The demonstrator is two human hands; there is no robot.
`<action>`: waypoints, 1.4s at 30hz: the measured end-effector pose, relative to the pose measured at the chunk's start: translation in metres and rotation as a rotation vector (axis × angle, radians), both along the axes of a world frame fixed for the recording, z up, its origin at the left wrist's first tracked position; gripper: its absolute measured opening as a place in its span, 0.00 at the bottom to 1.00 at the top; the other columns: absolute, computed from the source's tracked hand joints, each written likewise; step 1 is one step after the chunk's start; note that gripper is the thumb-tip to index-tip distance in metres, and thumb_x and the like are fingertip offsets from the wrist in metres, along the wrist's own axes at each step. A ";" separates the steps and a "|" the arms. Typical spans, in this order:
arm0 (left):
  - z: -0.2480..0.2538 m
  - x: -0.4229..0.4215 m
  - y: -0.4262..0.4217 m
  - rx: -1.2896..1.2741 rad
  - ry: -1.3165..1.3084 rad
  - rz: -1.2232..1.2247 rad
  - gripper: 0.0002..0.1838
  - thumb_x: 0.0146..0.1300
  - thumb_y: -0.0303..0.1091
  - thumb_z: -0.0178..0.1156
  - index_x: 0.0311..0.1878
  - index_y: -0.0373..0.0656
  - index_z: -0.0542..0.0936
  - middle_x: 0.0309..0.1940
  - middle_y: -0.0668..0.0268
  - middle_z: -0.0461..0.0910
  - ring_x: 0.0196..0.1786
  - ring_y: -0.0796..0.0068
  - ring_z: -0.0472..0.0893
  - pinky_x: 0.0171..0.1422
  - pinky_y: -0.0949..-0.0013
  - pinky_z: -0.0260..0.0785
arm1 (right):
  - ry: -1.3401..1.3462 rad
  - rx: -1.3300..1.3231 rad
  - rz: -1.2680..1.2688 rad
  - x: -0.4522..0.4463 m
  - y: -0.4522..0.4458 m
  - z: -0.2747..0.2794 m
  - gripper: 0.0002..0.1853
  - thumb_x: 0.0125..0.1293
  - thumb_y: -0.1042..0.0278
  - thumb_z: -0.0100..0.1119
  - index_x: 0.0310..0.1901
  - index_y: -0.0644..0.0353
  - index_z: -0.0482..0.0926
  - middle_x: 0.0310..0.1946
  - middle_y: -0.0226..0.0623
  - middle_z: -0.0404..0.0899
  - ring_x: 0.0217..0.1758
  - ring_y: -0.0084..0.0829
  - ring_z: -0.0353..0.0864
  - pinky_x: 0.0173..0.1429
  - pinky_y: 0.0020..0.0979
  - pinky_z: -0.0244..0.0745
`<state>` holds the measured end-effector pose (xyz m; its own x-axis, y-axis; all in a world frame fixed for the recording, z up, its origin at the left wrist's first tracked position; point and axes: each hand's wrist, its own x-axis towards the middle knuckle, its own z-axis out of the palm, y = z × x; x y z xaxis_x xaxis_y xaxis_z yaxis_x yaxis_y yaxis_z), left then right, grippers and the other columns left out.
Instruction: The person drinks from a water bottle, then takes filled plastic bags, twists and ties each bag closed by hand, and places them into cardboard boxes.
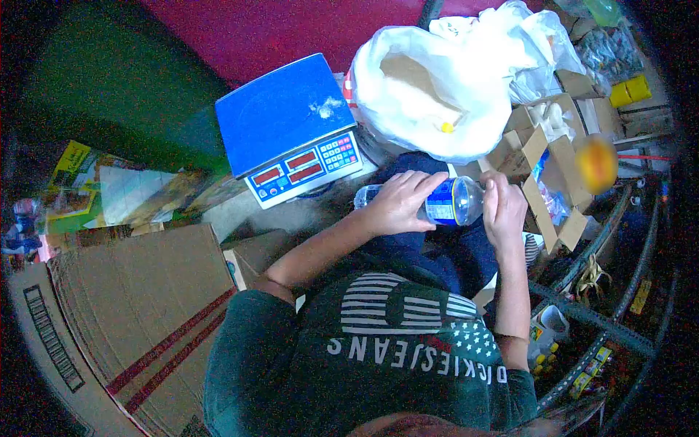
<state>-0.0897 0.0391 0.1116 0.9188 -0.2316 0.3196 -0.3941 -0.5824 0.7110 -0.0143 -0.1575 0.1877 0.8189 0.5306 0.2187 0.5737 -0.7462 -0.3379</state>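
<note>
The plastic bottle's neck opening is hidden behind the right hand, and much of its body lies under the left hand. It lies sideways, to the right of the weighing scale and nearer the wearer. The left hand is partly open, its thumb and fingers wrapped around the bottle's middle; the right is clenched around the neck end, its fingertips out of sight. Just right of the scale, glare washes out part of a white bag. Farther right of the scale, a yellow-orange object is too blurred to identify.
</note>
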 end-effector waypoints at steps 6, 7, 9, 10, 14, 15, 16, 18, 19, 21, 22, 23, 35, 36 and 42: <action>-0.023 0.000 -0.011 0.098 -0.109 0.164 0.49 0.35 0.40 0.73 0.63 0.41 0.60 0.47 0.57 0.70 0.50 0.57 0.71 0.54 0.57 0.63 | 0.177 -0.082 -0.199 0.010 0.012 -0.014 0.17 0.66 0.54 0.44 0.45 0.58 0.75 0.29 0.53 0.78 0.33 0.52 0.78 0.38 0.47 0.71; -0.026 0.000 -0.010 0.090 -0.130 0.180 0.49 0.35 0.39 0.73 0.63 0.42 0.60 0.47 0.57 0.70 0.50 0.56 0.71 0.55 0.56 0.63 | 0.211 -0.083 -0.188 0.009 0.015 -0.013 0.18 0.65 0.53 0.46 0.46 0.58 0.75 0.30 0.52 0.78 0.33 0.52 0.79 0.39 0.47 0.71; -0.032 -0.002 -0.007 0.074 -0.169 0.209 0.49 0.34 0.39 0.73 0.63 0.42 0.60 0.48 0.56 0.69 0.52 0.55 0.70 0.56 0.56 0.63 | 0.257 -0.037 -0.103 0.003 0.020 -0.007 0.20 0.63 0.51 0.50 0.46 0.58 0.75 0.30 0.51 0.79 0.33 0.50 0.79 0.39 0.45 0.72; -0.035 -0.004 -0.006 0.061 -0.132 0.218 0.50 0.35 0.41 0.73 0.64 0.41 0.59 0.53 0.54 0.68 0.55 0.53 0.69 0.58 0.54 0.61 | 0.269 0.011 -0.030 -0.002 0.023 0.002 0.20 0.61 0.50 0.52 0.45 0.59 0.75 0.30 0.51 0.79 0.33 0.49 0.80 0.39 0.45 0.72; -0.045 -0.004 0.001 -0.076 -0.122 0.256 0.51 0.37 0.42 0.73 0.64 0.40 0.56 0.57 0.51 0.65 0.60 0.50 0.66 0.63 0.54 0.58 | 0.267 0.034 0.077 -0.005 0.040 0.022 0.21 0.57 0.47 0.57 0.39 0.60 0.76 0.29 0.47 0.79 0.30 0.43 0.80 0.38 0.40 0.72; -0.049 -0.004 0.000 -0.117 -0.092 0.277 0.51 0.37 0.40 0.73 0.65 0.40 0.56 0.58 0.51 0.64 0.61 0.51 0.65 0.64 0.54 0.57 | 0.288 0.010 0.085 -0.002 0.046 0.024 0.21 0.57 0.48 0.57 0.38 0.60 0.76 0.28 0.47 0.79 0.30 0.43 0.80 0.38 0.40 0.72; -0.052 -0.002 0.000 -0.158 -0.065 0.298 0.51 0.36 0.39 0.73 0.65 0.40 0.55 0.59 0.51 0.63 0.61 0.51 0.64 0.65 0.54 0.56 | 0.253 -0.005 0.076 -0.001 0.054 0.022 0.20 0.57 0.48 0.58 0.36 0.60 0.76 0.28 0.47 0.79 0.31 0.45 0.80 0.37 0.41 0.73; -0.055 0.001 0.003 -0.213 0.084 0.314 0.55 0.40 0.39 0.72 0.68 0.37 0.48 0.66 0.46 0.52 0.68 0.48 0.54 0.70 0.54 0.48 | 0.197 -0.090 0.102 0.006 0.069 0.015 0.20 0.57 0.48 0.58 0.36 0.59 0.75 0.27 0.47 0.79 0.31 0.46 0.80 0.37 0.41 0.73; -0.056 -0.001 0.003 -0.225 0.086 0.339 0.56 0.41 0.39 0.71 0.68 0.37 0.45 0.67 0.45 0.48 0.69 0.48 0.51 0.71 0.54 0.46 | 0.173 -0.133 0.118 0.009 0.075 0.010 0.19 0.57 0.48 0.58 0.35 0.59 0.75 0.27 0.47 0.79 0.31 0.47 0.80 0.36 0.42 0.73; -0.055 -0.012 0.002 -0.241 0.095 0.391 0.57 0.44 0.40 0.70 0.69 0.36 0.41 0.69 0.43 0.40 0.71 0.47 0.45 0.72 0.54 0.42 | 0.131 -0.194 0.164 0.015 0.089 -0.002 0.19 0.56 0.49 0.58 0.34 0.59 0.73 0.26 0.48 0.79 0.31 0.48 0.80 0.36 0.43 0.73; -0.056 -0.020 0.002 -0.223 0.115 0.317 0.57 0.47 0.42 0.67 0.69 0.34 0.38 0.69 0.42 0.32 0.72 0.46 0.38 0.74 0.54 0.37 | 0.126 -0.223 0.175 0.017 0.096 -0.007 0.19 0.56 0.50 0.58 0.35 0.59 0.73 0.25 0.47 0.78 0.31 0.48 0.80 0.36 0.43 0.73; -0.058 -0.028 -0.002 -0.199 0.057 0.311 0.55 0.48 0.41 0.67 0.69 0.34 0.40 0.69 0.41 0.33 0.72 0.44 0.41 0.73 0.53 0.39 | 0.119 -0.252 0.183 0.019 0.103 -0.012 0.18 0.56 0.50 0.58 0.35 0.59 0.72 0.25 0.47 0.78 0.30 0.48 0.80 0.36 0.43 0.73; -0.093 -0.038 0.000 0.229 0.372 -0.141 0.46 0.52 0.62 0.56 0.68 0.47 0.54 0.68 0.40 0.41 0.68 0.35 0.50 0.58 0.34 0.59 | 0.254 -0.438 0.282 0.059 0.144 -0.166 0.18 0.55 0.58 0.59 0.44 0.58 0.69 0.32 0.47 0.79 0.36 0.47 0.80 0.40 0.44 0.75; -0.096 -0.036 0.001 0.230 0.378 -0.151 0.46 0.52 0.63 0.56 0.68 0.46 0.54 0.68 0.39 0.41 0.68 0.34 0.49 0.58 0.34 0.58 | 0.245 -0.449 0.307 0.058 0.149 -0.173 0.19 0.55 0.58 0.59 0.44 0.58 0.69 0.31 0.47 0.79 0.36 0.47 0.80 0.41 0.44 0.74; -0.129 -0.031 0.005 0.179 0.376 -0.159 0.45 0.51 0.63 0.57 0.67 0.45 0.57 0.68 0.39 0.39 0.69 0.33 0.44 0.62 0.35 0.53 | 0.567 -0.691 0.352 0.072 0.178 -0.219 0.21 0.60 0.73 0.45 0.57 0.55 0.67 0.47 0.50 0.76 0.54 0.43 0.75 0.54 0.45 0.71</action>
<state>-0.1211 0.0446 -0.0178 0.9122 -0.4002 -0.0875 -0.2220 -0.6624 0.7155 0.0573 0.0204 -0.0315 0.4758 0.6298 -0.6140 0.6893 -0.7006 -0.1844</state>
